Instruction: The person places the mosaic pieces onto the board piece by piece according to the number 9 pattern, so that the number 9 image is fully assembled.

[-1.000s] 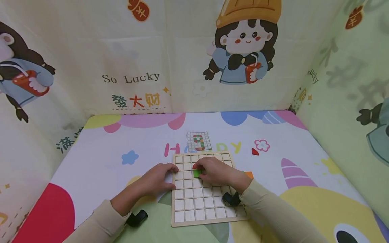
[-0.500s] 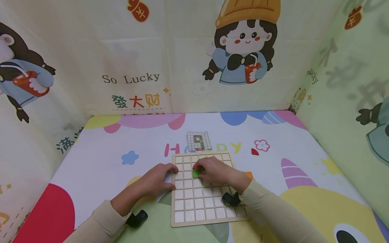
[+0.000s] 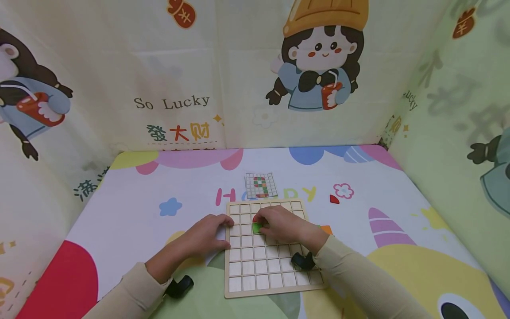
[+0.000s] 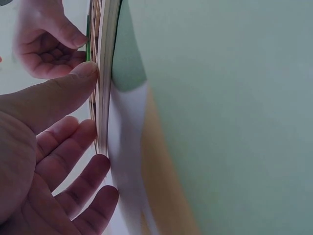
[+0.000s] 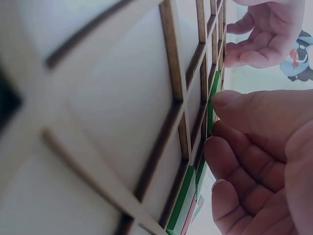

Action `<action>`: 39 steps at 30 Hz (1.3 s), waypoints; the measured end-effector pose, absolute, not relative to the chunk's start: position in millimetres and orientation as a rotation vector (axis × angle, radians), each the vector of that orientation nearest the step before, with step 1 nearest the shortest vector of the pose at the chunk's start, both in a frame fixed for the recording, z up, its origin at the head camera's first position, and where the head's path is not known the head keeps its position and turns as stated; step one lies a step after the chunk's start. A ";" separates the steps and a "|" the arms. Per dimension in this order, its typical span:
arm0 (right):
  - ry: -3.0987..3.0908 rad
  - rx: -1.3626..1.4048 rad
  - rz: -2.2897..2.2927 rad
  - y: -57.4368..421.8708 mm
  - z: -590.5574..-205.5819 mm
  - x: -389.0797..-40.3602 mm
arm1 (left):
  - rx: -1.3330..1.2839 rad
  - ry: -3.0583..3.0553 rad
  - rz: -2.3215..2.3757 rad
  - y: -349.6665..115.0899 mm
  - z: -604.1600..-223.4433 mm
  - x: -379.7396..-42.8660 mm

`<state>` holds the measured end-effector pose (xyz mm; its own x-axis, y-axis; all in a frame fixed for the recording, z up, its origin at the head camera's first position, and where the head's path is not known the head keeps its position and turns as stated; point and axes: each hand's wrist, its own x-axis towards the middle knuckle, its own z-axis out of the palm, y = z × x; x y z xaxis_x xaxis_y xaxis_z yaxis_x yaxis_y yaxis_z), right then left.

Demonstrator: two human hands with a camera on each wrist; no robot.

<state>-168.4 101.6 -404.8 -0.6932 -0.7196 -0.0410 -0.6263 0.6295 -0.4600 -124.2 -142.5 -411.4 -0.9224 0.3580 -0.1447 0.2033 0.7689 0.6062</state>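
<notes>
A wooden grid board [image 3: 255, 283] lies flat on the patterned cloth. Beside its left edge is my left hand [image 3: 203, 235], thumb and fingertips touching the rim with the fingers loosely spread. My right hand [image 3: 284, 223] reaches over the upper middle of the grid. Its thumb and fingertips pinch a green square tile [image 3: 256, 228], which sits at a cell and stands slightly proud of the grid in the right wrist view. A red piece [image 3: 255, 219] shows just past the right fingertips. Another green tile [image 5: 181, 200] sits in the grid in the right wrist view; the hand hides more cells.
Behind the board lies a paper card [image 3: 260, 185] with a coloured grid pattern. A red rounded piece [image 3: 334, 199] lies to the right. An orange piece [image 3: 326, 229] shows beside the right wrist. Printed cloth walls [image 3: 239, 79] stand behind and at both sides.
The green tile has shifted slightly left under the right fingers since one second ago. The left hand and the board have stayed in place.
</notes>
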 end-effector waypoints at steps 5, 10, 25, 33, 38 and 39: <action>2.626 -1.097 -0.631 101.6 -404.2 -168.1 | 0.424 2.709 0.879 -142.2 -410.7 -123.8; 2.611 -1.085 -0.646 103.5 -403.3 -168.5 | 0.429 2.717 0.862 -142.0 -410.7 -123.7; 2.490 -1.024 -0.893 126.2 -388.7 -172.6 | 0.415 2.705 0.871 -141.7 -410.3 -123.3; 2.504 -1.005 -0.963 154.1 -379.3 -174.9 | 0.429 2.709 0.886 -141.4 -411.8 -123.6; 2.599 -1.003 -0.975 174.2 -376.1 -177.5 | 0.424 2.707 0.880 -142.0 -413.0 -124.0; 2.614 -0.991 -0.984 178.7 -376.0 -178.5 | 0.427 2.706 0.880 -142.1 -413.0 -123.9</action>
<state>-178.5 178.7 -376.0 -0.7624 -0.6439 0.0640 -0.5263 0.5596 -0.6402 -123.9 -142.1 -413.0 -0.9221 0.3539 -0.1563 0.1941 0.7728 0.6042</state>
